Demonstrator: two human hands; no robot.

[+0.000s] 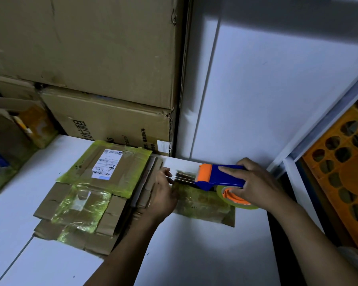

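Both forearms entered from the bottom of the frame and met a little right of centre, over the white table. The right hand came in from the lower right with the wrist bent inward. Its fingers were wrapped over the top of a blue plastic tape dispenser with an orange blade guard, the index finger laid straight along the blue body and the thumb hidden beneath. The roll of yellowish clear tape on its orange hub sat under that palm.

The left hand rose from the lower centre, back of the hand toward the camera. Its fingertips were curled and pinched the free end of the pulled-out strip of tape, which ran taut from them to the dispenser's guard.

Under the strip and both hands lay a flat cardboard parcel wrapped in yellow-green tape, resting on the table near its far edge.

Left of centre, flattened brown cardboard boxes patched with the same tape lay in a pile, the far one bearing a white shipping label. Large brown cardboard cartons were stacked in the upper left, and an orange plastic crate with round holes stood at the right edge.
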